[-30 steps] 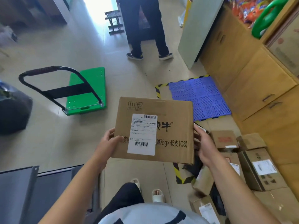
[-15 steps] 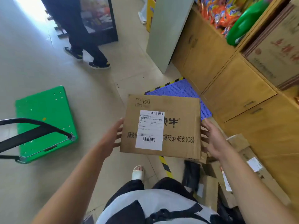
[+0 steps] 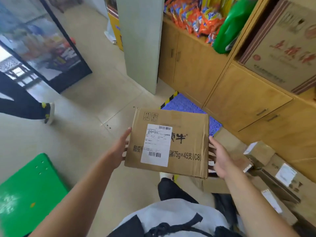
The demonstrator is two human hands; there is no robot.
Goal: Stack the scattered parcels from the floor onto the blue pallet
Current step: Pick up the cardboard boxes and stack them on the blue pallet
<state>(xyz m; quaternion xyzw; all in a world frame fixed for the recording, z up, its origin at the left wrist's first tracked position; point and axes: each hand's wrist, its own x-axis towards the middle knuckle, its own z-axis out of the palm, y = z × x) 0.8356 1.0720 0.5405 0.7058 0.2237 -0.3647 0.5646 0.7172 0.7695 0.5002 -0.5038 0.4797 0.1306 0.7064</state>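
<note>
The cardboard parcel (image 3: 168, 144) is in the air at about waist height in front of the person, its broad face with the white shipping label (image 3: 158, 145) turned up toward the camera. Its far edge overlaps the near part of the blue pallet (image 3: 185, 104) on the floor beyond. It looks like a flat, stiff carton, probably light, since two palms alone carry it. The creased face suggests the walls would dent under a hard squeeze, so the short sides, where it is held now, or the bottom corners seem the safest places to take hold. The left hand (image 3: 119, 151) presses flat against the left side with the thumb laid along the edge. The right hand (image 3: 222, 158) presses the right side, its fingers (image 3: 213, 141) straight and spread; neither hand curls round the carton. More parcels (image 3: 259, 152) lie on the floor by the wooden cabinets (image 3: 239, 100) on the right, not yet stacked. A second ago the whole pallet showed, bare, beyond the carton; now the view has swung toward the cabinets and the carton hides most of it. The green trolley (image 3: 29, 190) has slid to the lower left with its handle out of view, and of the bystander only a shoe (image 3: 48, 112) and part of a leg remain at the left edge.
</note>
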